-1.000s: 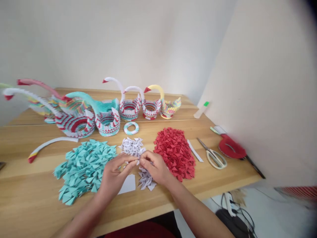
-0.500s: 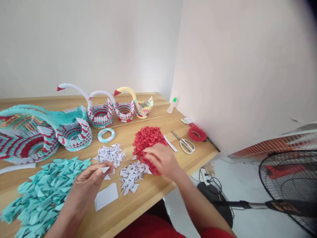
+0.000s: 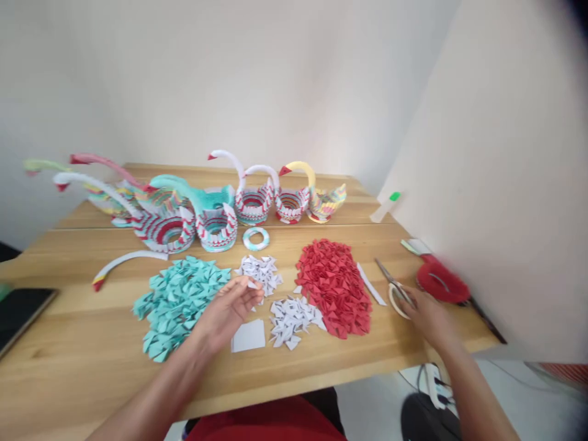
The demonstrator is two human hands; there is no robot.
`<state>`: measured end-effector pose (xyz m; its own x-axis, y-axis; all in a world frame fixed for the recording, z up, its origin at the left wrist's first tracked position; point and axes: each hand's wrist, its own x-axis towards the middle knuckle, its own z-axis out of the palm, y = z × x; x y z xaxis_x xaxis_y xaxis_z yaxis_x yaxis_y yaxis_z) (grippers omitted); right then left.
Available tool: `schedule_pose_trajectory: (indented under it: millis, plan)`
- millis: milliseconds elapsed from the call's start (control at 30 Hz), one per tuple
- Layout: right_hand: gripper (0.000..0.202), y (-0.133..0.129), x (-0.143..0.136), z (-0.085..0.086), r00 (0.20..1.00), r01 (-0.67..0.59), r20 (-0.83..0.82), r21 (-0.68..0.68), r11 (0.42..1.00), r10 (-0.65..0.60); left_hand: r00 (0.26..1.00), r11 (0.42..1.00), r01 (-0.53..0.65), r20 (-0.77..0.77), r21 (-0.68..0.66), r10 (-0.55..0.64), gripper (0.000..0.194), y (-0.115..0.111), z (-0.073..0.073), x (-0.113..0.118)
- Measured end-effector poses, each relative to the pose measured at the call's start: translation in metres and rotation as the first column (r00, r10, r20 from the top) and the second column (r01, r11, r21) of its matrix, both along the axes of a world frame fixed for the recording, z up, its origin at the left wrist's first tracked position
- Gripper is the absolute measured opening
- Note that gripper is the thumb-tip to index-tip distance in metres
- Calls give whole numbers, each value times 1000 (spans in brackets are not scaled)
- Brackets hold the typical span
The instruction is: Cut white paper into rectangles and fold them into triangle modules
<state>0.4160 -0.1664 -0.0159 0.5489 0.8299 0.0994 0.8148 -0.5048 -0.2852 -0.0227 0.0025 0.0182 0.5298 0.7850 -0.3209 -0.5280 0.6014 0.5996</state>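
Pale wooden table [image 3: 82, 337], head view | above it our left hand [image 3: 229, 308] pinches a small white folded-paper triangle [image 3: 252, 285], likely light, creasable, best held by edges | our right hand [image 3: 427, 313] touches cream-handled metal scissors [image 3: 394, 296], grip unclear

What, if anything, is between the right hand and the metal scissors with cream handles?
Nothing visible: the right hand is at the scissors, over their handles. Between the scissors and the left hand lie a slim white paper strip and a heap of red folded-paper triangles.
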Motion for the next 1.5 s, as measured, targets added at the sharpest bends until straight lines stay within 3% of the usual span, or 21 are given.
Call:
schedule_pose_trajectory:
  millis: [67, 100, 167, 267, 367, 433, 500, 633, 900, 1100, 1200, 1400, 1500]
  plan:
    - [44, 7, -5, 13, 972, 124, -205, 15, 992, -118, 1000, 1000, -9, 5, -22, 9, 16, 2, -1, -1]
    - [50, 10, -13, 20, 937, 192, -314, 92, 977, -154, 1000, 999, -9, 7, -35, 9, 15, 3, -1, -1]
    - [62, 11, -37, 36, 822, 234, -568, 261, 936, -47, 1000, 998, -5, 12, -60, 6, 13, 4, -2, -1]
    - [72, 8, -94, 50, 660, 140, -737, 314, 939, 148, 1000, 997, 12, 22, -76, -10, 12, 4, -2, -2]
    - [64, 10, -155, 49, 545, -108, -791, 264, 958, 279, 999, 997, 30, 25, -67, -28, 13, 4, -1, -1]
    - [55, 15, -186, 44, 548, -188, -757, 303, 934, 356, 999, 997, 34, 21, -65, -32, 14, 4, -1, -1]
    - [46, 22, -208, 41, 604, -281, -674, 321, 905, 426, 999, 997, 37, 17, -62, -36, 15, 5, -2, -1]
    - [34, 33, -228, 46, 654, -454, -497, 345, 821, 571, 999, 997, 42, 32, -58, -40, 14, 4, -6, -1]
    - [35, 46, -231, 52, 637, -562, -391, 354, 747, 664, 999, 997, 29, 48, -73, -26, 16, 3, -7, 1]
    - [32, 45, -230, 50, 664, -519, -436, 316, 794, 607, 999, 996, 46, 21, -72, -45, 21, 3, -4, 0]
    - [31, 44, -230, 50, 675, -538, -403, 302, 787, 617, 998, 998, 55, -10, -42, -55, 24, 2, -3, 0]
    - [36, 43, -237, 44, 708, -640, -53, 374, 671, 704, 981, 981, -10, -189, 196, 48, 28, -1, -2, 3]
    - [38, 45, -244, 40, 722, -645, 39, 398, 652, 691, 976, 974, -20, -207, 224, 67, 27, 0, -3, 3]
